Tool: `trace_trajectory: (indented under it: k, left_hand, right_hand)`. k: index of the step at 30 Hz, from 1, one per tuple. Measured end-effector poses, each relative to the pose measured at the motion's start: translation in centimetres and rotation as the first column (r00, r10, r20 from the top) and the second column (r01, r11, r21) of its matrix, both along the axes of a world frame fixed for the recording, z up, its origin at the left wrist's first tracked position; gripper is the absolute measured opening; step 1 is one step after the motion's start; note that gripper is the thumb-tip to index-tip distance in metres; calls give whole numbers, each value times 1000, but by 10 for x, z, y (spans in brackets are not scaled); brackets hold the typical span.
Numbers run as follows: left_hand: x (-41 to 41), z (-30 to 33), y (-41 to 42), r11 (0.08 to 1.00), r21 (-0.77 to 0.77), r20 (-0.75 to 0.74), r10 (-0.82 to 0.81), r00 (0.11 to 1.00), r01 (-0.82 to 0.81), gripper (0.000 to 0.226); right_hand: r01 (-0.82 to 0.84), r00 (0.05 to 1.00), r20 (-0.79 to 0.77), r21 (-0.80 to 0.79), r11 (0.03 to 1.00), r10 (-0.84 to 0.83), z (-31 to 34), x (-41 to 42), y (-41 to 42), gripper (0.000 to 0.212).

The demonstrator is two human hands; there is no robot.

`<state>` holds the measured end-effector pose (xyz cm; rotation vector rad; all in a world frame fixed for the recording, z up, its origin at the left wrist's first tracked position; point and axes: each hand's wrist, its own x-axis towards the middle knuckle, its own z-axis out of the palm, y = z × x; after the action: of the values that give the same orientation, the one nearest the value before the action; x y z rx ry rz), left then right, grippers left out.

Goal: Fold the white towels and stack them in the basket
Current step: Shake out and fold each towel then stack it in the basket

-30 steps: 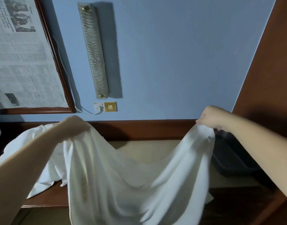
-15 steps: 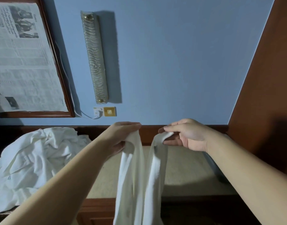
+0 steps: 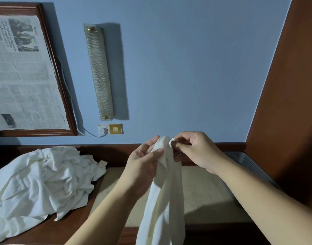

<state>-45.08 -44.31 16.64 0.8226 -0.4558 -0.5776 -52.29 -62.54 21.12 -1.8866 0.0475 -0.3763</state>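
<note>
Left hand [image 3: 144, 161]: raised over the counter, palm turned toward the camera, thumb and fingers curled round the gathered top of the white towel [image 3: 165, 200], which it grips just below its upper fold.

Right hand [image 3: 195, 151]: level with the left, just to its right; thumb and forefinger pinch a small corner of the same towel, remaining fingers loosely curled behind. The two hands nearly touch at the fingertips.

White towel: doubled lengthwise, hanging straight down from both sets of fingers, its lower end out of view below the frame.

Towel pile [image 3: 44, 184]: crumpled white cloth, well to the left of the left hand, lying on the counter and lapping its wooden edge.

Counter [image 3: 204, 197]: beige top with a dark wood border, bare beneath and to the right of the fingers.

Basket [image 3: 247, 165]: dark, mesh-walled, beyond the right wrist against the brown side panel; contents cannot be told.

Wall behind fingers: blue, bearing a wall lamp [image 3: 98, 71] and a framed newspaper [image 3: 22, 71].
</note>
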Motion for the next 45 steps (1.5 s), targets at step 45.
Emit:
trace_trajectory:
  k: [45]
  left_hand:
    - [6, 1, -1, 804, 337, 723, 113, 682, -490, 16]
  right_hand:
    - [127, 981, -165, 155, 980, -101, -4, 2, 10, 24]
